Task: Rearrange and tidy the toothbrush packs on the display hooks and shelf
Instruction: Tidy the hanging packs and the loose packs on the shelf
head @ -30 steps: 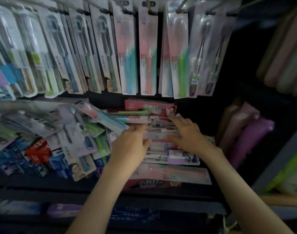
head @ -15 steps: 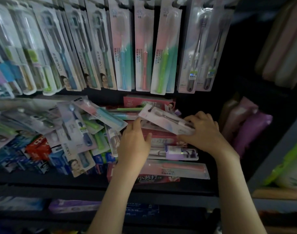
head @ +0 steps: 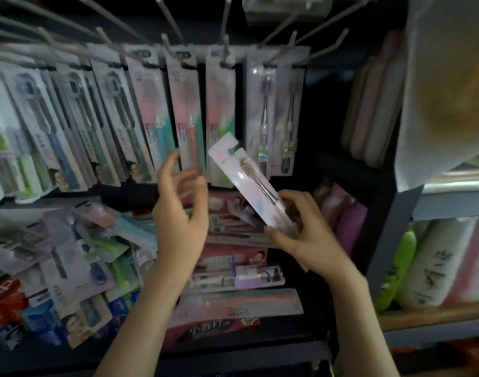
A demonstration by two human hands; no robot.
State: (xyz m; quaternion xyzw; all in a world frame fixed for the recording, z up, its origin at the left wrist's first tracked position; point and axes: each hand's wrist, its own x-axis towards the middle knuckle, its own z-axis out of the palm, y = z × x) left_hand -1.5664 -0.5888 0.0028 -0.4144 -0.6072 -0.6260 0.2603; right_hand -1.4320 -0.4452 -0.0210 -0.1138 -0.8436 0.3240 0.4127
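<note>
My right hand (head: 306,229) grips the lower end of a clear toothbrush pack (head: 246,178), which tilts up to the left in front of the hanging rows. Just left of the pack, my left hand (head: 181,210) is raised with loosely curved fingers and holds nothing. Several toothbrush packs (head: 186,115) hang on metal hooks (head: 167,42) across the top. On the shelf (head: 232,352) below lie more packs (head: 241,303) in a flat stack in the middle and a loose slanted heap (head: 77,254) at the left.
Red toothpaste boxes (head: 222,327) lie under the middle stack. Pink and purple rolled items (head: 349,221) fill the dark bay at the right. A grey upright (head: 390,235) separates a neighbouring shelf with white and green packets (head: 434,265).
My right hand picked the clear pack off the shelf stack and raised it toward the hooks. My left hand left the stack and rose beside it. The view tilted upward.
</note>
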